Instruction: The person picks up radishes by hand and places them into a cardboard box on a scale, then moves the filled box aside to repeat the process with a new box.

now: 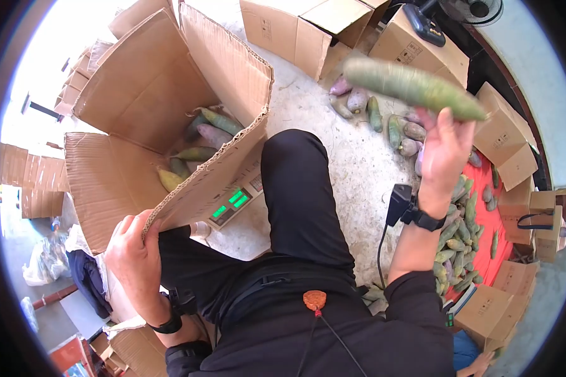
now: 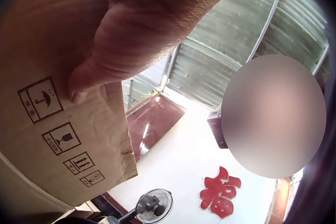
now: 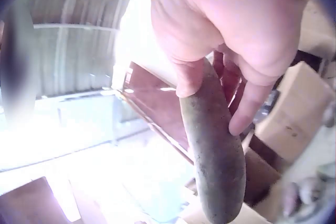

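Note:
A long green radish-like vegetable [image 1: 415,88] is up in the air at the right, blurred at its far end; the right hand [image 1: 446,147] grips it near one end. In the right wrist view the thumb and fingers of the right hand [image 3: 226,29] pinch the vegetable [image 3: 215,150] from both sides. The left hand [image 1: 132,254] holds the near rim of a large open carton [image 1: 138,81], thumb against the cardboard. In the left wrist view the left hand [image 2: 131,35] lies over the printed carton side [image 2: 94,124]. Several green and purple vegetables [image 1: 214,135] lie inside the carton.
A scale with green digits [image 1: 229,206] sits at the carton's base. More vegetables [image 1: 393,132] lie on the pale floor, and a large pile [image 1: 462,232] rests by a red sheet [image 1: 489,220]. Other cartons [image 1: 283,31] stand at the back and right, near a fan [image 1: 475,9].

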A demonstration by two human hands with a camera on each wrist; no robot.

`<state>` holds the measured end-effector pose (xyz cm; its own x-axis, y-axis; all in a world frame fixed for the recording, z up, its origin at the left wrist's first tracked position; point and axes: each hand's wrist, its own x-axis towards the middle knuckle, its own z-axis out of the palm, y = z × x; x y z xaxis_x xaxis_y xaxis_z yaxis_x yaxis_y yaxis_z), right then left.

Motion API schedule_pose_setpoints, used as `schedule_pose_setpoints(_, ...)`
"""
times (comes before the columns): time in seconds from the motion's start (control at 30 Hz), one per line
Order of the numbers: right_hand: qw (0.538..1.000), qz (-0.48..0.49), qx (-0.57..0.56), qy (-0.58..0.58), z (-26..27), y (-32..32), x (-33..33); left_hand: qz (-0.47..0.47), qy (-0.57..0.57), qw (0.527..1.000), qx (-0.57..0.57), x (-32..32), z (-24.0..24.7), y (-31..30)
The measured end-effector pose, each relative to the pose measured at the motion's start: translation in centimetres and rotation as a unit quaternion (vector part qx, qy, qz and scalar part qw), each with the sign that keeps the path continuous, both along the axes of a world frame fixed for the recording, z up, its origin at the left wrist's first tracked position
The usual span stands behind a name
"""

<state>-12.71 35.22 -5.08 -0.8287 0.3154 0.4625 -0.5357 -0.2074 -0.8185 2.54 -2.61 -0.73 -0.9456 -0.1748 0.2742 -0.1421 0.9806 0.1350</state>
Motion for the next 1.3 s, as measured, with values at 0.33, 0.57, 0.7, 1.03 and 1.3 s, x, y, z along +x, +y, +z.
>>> schedule_pose_setpoints(0.33,0.955,0.246,0.049,0.16,5.7,-16.0,-2.6,-0.015,0.0,1.0,-0.014,0.2,-0.1,0.0)
schedule_pose_setpoints(0.57,0.984,0.107,0.14,-0.032,-2.7,-11.0,-0.1,-0.028,-0.005,0.999,-0.015,0.4,-0.3,-0.5)
schedule_pose_setpoints(0.7,0.927,0.069,0.279,-0.242,-12.8,-4.3,2.6,-0.015,-0.027,1.0,0.004,0.2,-0.2,-0.6)
schedule_pose_setpoints(1.03,0.601,0.15,0.538,-0.572,-37.5,10.6,26.0,-0.005,-0.021,1.0,0.008,0.3,-0.6,-0.4)
schedule_pose_setpoints(1.3,0.32,0.357,0.47,-0.741,-40.5,11.5,41.0,0.011,-0.029,0.999,0.008,0.3,-0.7,-0.2)
